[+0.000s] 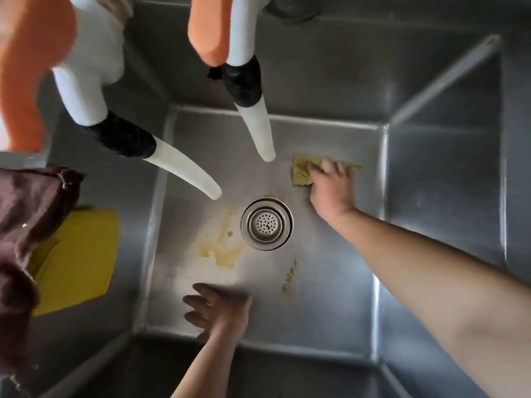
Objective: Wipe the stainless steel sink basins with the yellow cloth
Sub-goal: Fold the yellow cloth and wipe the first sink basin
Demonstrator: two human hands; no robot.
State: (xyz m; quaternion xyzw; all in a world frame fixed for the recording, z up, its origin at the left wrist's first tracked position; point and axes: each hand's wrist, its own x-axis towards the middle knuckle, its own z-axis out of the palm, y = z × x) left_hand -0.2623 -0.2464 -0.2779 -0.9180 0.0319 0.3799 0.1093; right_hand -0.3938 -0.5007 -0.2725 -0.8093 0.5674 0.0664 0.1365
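Observation:
I look straight down into a stainless steel sink basin [330,305] with a round drain strainer [267,224] in the middle of its floor. My right hand [330,188] presses a crumpled yellow cloth [300,175] flat against the basin floor at the far right, beyond the drain. My left hand [219,310] hovers with spread fingers over the near part of the floor and holds nothing. Yellowish stains [221,248] lie left of the drain, and a smaller streak [289,278] lies in front of it.
Two white faucet spouts with black bands and orange handles hang over the basin, one spout [184,170] at left and one spout [260,133] at centre. A dark brown rag [26,225] and a bright yellow cloth [83,259] drape over the left rim.

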